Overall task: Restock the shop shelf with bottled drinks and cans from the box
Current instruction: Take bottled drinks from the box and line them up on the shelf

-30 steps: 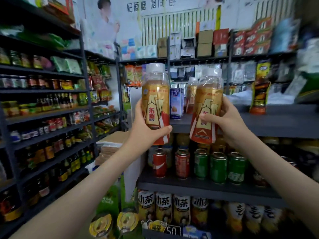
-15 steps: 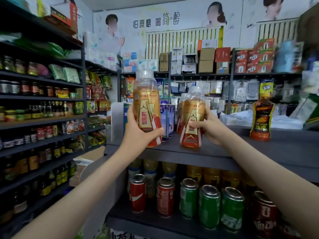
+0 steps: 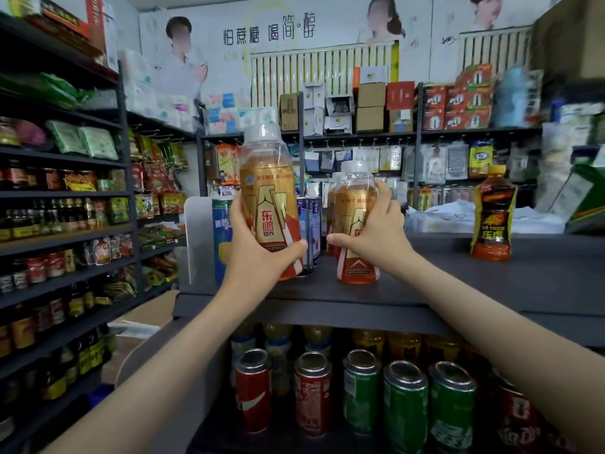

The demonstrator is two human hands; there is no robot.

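My left hand (image 3: 258, 253) grips a gold-and-red labelled drink bottle (image 3: 268, 204) with a clear cap, held upright just above the front of the dark top shelf (image 3: 458, 290). My right hand (image 3: 376, 237) is wrapped around a second bottle of the same kind (image 3: 355, 224), whose base stands on the shelf. More bottles of this kind stand right behind it. The box is not in view.
Blue cartons (image 3: 311, 234) and a blue can (image 3: 222, 237) stand at the shelf's left end; an orange-black bottle (image 3: 492, 221) stands to the right. Red and green cans (image 3: 402, 407) fill the shelf below. A stocked rack (image 3: 65, 231) lines the left side.
Both bottles came up and forward to the top shelf. The right bottle went from tilted in the air to standing upright on the shelf. The view rose with them.
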